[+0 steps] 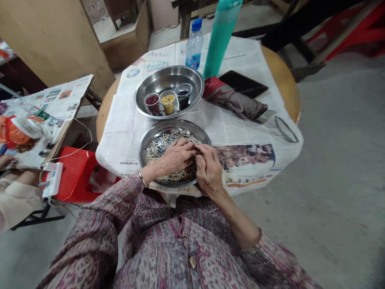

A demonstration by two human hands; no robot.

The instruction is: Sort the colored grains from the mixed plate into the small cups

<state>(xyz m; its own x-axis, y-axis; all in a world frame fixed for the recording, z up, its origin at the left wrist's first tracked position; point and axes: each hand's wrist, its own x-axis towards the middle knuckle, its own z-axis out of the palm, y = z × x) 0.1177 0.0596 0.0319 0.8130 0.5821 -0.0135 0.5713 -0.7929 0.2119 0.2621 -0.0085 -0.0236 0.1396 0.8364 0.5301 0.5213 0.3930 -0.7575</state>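
A steel bowl near the table's front edge holds mixed small beads or grains in white, yellow, black and dark tones. Over its right half, my left hand reaches across with fingers close together and bent down. My right hand curls at the bowl's right rim, its fingers meeting those of the left. The fingertips of both are hidden, so what they pinch cannot be made out. Behind stands a second steel bowl with three clear cups: dark red bits, yellow bits and black bits.
Newspaper covers the round table. Toward the back stand a plastic bottle and a tall green bottle. A folded umbrella and a dark tablet lie right. A red stool and power strip are left, near another person.
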